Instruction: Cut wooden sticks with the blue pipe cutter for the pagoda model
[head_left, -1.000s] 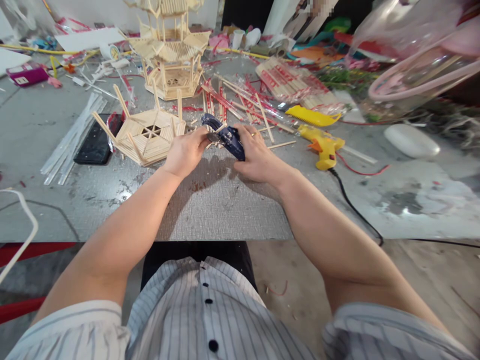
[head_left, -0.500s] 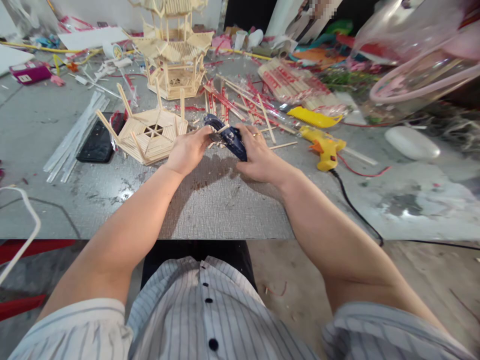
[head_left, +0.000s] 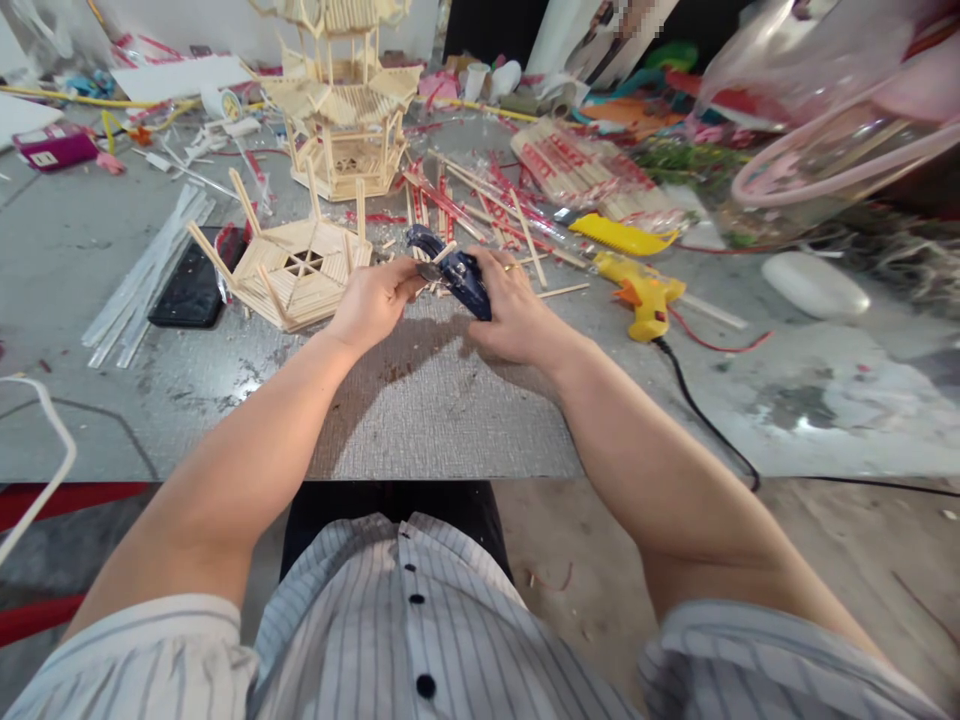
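Note:
My right hand (head_left: 514, 300) is wrapped round a dark blue hand tool (head_left: 466, 280), which slants over the table; its far end is curved. Across the tool lies a short wooden stick (head_left: 445, 252). My left hand (head_left: 379, 300) is closed in a pinch at the stick's near end, where a small dark flat piece partly covers the fingertips. Left of my hands stands a hexagonal base of wooden sticks (head_left: 330, 243) with several upright posts at its corners. Behind it rises a tiered wooden stick pagoda (head_left: 341, 130).
A yellow glue gun (head_left: 646, 300) with a black cord and a yellow-handled cutter (head_left: 622, 235) lie at right. Packed sticks (head_left: 577, 170) are behind them. A black phone (head_left: 196, 285) and clear glue sticks (head_left: 142, 270) lie left. A white oval object (head_left: 814, 285) rests far right.
My left hand has drawn back slightly to the left, showing more of the dark flat piece. My right hand keeps its hold on the blue tool. The view has shifted a little.

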